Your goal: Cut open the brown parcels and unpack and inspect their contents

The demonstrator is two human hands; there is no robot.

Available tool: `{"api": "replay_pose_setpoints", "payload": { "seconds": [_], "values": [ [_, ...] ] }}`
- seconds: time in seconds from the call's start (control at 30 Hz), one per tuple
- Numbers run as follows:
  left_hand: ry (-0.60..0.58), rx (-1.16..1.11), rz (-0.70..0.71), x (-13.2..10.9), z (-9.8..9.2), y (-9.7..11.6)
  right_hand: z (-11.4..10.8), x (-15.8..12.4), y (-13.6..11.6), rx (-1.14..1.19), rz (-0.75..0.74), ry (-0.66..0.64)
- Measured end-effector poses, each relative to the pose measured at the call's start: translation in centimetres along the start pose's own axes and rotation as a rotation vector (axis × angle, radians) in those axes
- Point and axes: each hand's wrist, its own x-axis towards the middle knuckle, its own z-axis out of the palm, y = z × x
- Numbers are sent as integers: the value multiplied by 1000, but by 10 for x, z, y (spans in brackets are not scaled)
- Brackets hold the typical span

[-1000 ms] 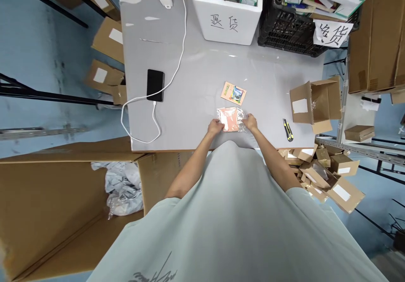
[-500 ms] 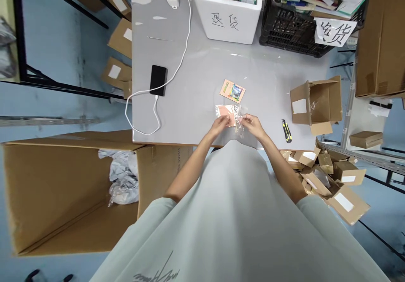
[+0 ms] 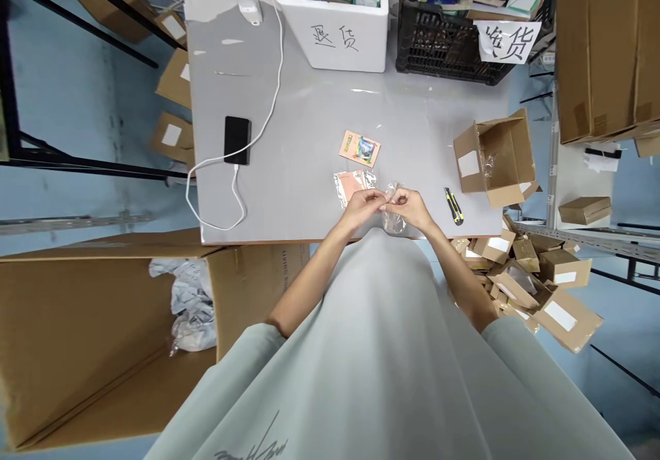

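Near the table's front edge, a crinkled clear plastic bag (image 3: 394, 222) is pinched between my two hands. My left hand (image 3: 364, 207) has its fingers closed at the bag's upper left side, touching the other hand's fingertips. My right hand (image 3: 409, 209) grips the bag from the right, thumb and fingers together. Just beyond my left hand lies a pink packet (image 3: 350, 183) with a patterned white border, partly covered by the hand. Above it, flat on the table, is an orange card (image 3: 359, 148) with a coloured picture.
A yellow-black utility knife (image 3: 454, 206) and an open small carton (image 3: 470, 164) are on the right. A phone (image 3: 237, 140) with a white cable lies left. A white bin (image 3: 350, 54) and black crate (image 3: 438, 44) stand behind. A large open carton (image 3: 93, 336) stands lower left.
My hands have come together on the clear bag, and my left hand has left the pink packet, which lies on the table. The camera view has shifted and turned slightly.
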Motion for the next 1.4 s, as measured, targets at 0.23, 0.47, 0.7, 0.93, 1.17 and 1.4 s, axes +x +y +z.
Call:
{"api": "replay_pose_setpoints", "payload": {
  "seconds": [0.23, 0.47, 0.7, 0.93, 1.17, 1.4],
  "values": [
    [23, 141, 94, -10, -2, 0, -13, -18, 5, 16, -4, 13],
    [120, 516, 184, -29, 6, 5, 3, -15, 2, 1, -12, 169],
    [274, 551, 139, -24, -5, -3, -11, -32, 2, -246, -13, 316],
    [279, 596, 135, -35, -3, -1, -7, -51, 11, -418, -40, 405],
    [121, 665, 284, -35, -5, 2, -4, -47, 8, -460, -220, 249],
    [90, 615, 304, -23, -11, 1, -8, -44, 3, -604, -239, 179]
  ]
}}
